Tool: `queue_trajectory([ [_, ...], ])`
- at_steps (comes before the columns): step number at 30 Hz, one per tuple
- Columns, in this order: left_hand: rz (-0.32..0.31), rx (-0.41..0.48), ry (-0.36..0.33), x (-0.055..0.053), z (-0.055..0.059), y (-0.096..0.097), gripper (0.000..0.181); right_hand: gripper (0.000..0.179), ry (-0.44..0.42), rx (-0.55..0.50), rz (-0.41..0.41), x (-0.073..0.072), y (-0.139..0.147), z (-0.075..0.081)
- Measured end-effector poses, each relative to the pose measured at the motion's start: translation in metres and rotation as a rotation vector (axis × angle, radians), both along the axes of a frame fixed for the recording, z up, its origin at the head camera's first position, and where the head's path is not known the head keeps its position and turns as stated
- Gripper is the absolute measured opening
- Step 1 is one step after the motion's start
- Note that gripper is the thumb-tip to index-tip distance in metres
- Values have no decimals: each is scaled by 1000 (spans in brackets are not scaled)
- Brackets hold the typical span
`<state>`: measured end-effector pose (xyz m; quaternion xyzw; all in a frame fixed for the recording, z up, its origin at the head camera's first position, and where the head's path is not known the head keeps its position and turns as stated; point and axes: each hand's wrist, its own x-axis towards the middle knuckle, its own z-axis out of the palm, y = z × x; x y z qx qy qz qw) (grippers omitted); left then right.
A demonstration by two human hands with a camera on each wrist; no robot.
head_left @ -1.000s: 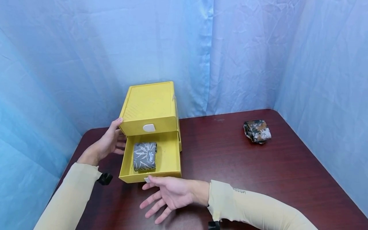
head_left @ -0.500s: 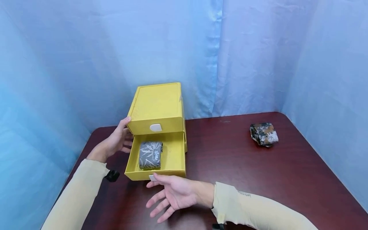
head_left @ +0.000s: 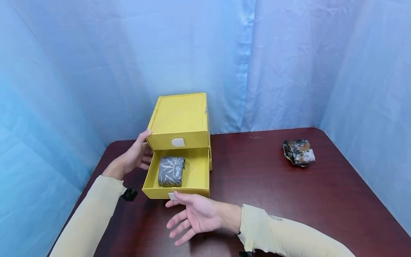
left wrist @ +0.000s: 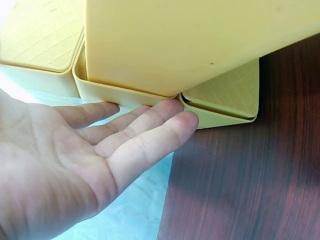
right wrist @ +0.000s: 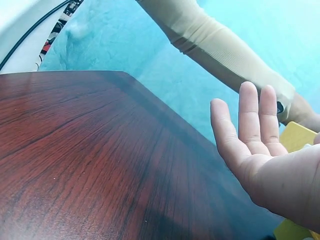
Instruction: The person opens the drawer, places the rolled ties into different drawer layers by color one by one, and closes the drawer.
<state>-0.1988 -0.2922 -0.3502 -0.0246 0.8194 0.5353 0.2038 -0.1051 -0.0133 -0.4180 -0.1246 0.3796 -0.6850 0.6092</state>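
A yellow drawer unit [head_left: 179, 113] stands at the back of the table, its lower drawer [head_left: 196, 175] pulled out. Inside that drawer lies a folded grey cloth [head_left: 171, 172] with a white leaf print. My left hand [head_left: 133, 155] is at the unit's left side, thumb on the upper front corner; in the left wrist view its fingers [left wrist: 145, 142] stretch straight along the yellow side. With its thumb at the drawer's white handle [head_left: 172, 196], my right hand [head_left: 200, 216] is in front, palm turned up and the other fingers loosely spread.
A folded camouflage-patterned cloth [head_left: 299, 152] lies on the dark red wooden table [head_left: 257, 185] at the right. Pale blue curtains [head_left: 192, 46] hang behind the table and on both sides.
The lower drawer has slid slightly inward, with my right hand moving along at its front. My left hand keeps its place at the unit's side. The head view has shifted a little.
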Motion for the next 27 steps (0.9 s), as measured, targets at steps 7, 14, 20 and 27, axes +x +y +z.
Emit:
queue_trajectory([
  [7, 0, 2, -5, 0, 0, 5, 108, 61, -7, -12, 2, -1, 3, -1],
  [14, -4, 4, -3, 1, 2, 1, 108, 61, -6, -17, -5, -4, -1, 1],
  [20, -17, 19, -2, 1, 2, 1, 107, 58, -12, -10, -8, -5, -2, 1],
  [27, -8, 22, -4, -1, 1, 1, 109, 59, -4, -9, -23, -9, -2, 1],
])
